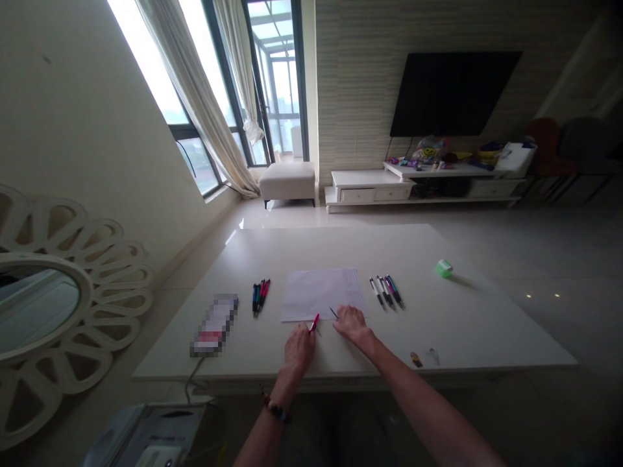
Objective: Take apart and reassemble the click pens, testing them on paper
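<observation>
Near the front of the white table, my left hand (298, 345) is closed around a red pen (314, 322), whose upper part sticks out past the fingers. My right hand (351, 322), a short way to the right, pinches a thin dark pointed piece (333, 312) that looks like a pen refill; most of it is hidden by the fingers. The two held pieces are apart. Beyond both hands lies a sheet of paper (316, 290), and my right hand overlaps its lower right corner. Several pens (261, 296) lie left of the paper, and several more pens (387, 291) lie to its right.
A pixelated phone (215, 324) with a cable lies at the table's left. A green and white object (444, 268) stands at the right. Two small items lie near the front edge, one brownish (415, 359). A round mirror (41, 308) leans at far left.
</observation>
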Action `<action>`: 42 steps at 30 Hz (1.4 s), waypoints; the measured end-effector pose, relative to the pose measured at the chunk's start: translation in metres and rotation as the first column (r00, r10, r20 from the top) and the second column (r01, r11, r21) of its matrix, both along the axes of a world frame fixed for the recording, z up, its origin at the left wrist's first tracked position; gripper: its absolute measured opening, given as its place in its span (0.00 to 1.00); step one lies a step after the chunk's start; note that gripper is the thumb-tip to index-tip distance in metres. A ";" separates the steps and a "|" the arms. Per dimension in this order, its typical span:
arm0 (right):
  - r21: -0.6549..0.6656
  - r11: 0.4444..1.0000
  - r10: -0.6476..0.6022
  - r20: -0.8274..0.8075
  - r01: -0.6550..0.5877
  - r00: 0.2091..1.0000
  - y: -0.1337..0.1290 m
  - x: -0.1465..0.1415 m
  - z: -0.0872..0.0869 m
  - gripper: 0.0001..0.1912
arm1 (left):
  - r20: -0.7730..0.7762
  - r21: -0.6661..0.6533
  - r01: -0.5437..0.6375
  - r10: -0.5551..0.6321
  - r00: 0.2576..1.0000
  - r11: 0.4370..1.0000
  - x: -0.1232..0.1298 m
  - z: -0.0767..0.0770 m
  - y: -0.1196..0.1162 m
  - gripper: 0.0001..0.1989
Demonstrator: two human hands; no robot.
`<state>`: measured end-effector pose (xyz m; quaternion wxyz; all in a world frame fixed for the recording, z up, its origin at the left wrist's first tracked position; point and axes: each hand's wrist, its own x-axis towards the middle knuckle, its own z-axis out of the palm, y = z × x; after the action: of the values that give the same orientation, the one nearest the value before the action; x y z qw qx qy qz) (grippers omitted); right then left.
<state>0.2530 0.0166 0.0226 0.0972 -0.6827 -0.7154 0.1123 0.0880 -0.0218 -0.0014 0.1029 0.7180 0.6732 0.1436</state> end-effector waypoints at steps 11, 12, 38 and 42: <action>0.024 0.999 -0.030 -0.181 0.035 0.983 0.011 -0.009 -0.001 0.09 | 0.604 0.088 -0.241 0.141 0.785 0.966 -0.009 -0.010 -0.004 0.09; 0.018 0.999 -0.030 -0.195 0.035 0.980 0.013 -0.008 0.002 0.09 | 0.612 0.105 -0.246 0.132 0.780 0.964 -0.010 -0.014 -0.005 0.10; 0.277 0.954 0.288 -0.757 -0.111 0.586 -0.022 -0.033 0.043 0.13 | 0.536 0.230 -0.164 0.016 0.844 0.959 -0.006 -0.018 -0.014 0.12; 0.314 0.934 0.345 -0.674 -0.169 0.653 -0.026 -0.036 0.038 0.11 | 0.517 0.262 -0.185 0.024 0.856 0.947 -0.006 -0.016 -0.016 0.12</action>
<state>0.2174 -0.0093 0.0610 0.4286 -0.4592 -0.7172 0.3018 0.0821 -0.0379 -0.0174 0.1572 0.6238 0.6307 0.4340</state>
